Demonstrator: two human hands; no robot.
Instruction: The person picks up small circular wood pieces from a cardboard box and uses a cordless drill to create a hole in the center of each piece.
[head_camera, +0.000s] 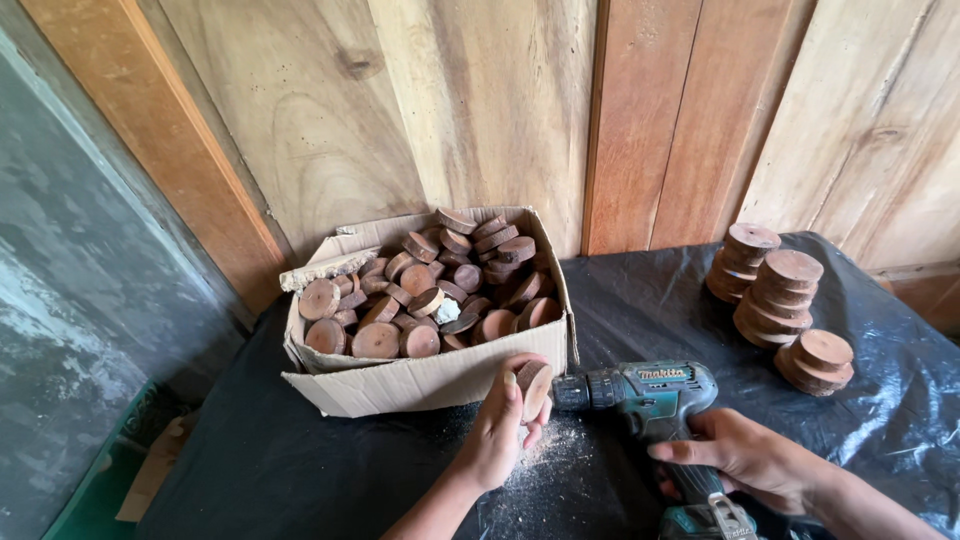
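Over the black plastic sheet (300, 470) that covers the table, the person's left hand (497, 430) has its fingers closed round a small wood slice (534, 388), held on edge so its flat face looks toward the drill. Just to the right of that grip the chuck of a teal cordless drill (650, 393) points straight at the slice, its tip at or almost at the wood; whether it touches I can't tell. Around the drill's handle the right hand (750, 462) is wrapped tight, forefinger stretched forward along the body. Below and between the two hands pale sawdust (545, 470) is scattered on the sheet. Directly behind the left hand, nearly against its knuckles, stands an open cardboard box (420, 382) heaped with more round wood slices (430, 290). Well off to the right of the drill hand, three stacks of larger wood discs (785, 295) sit on the sheet, with a plank wall (480, 100) rising behind everything
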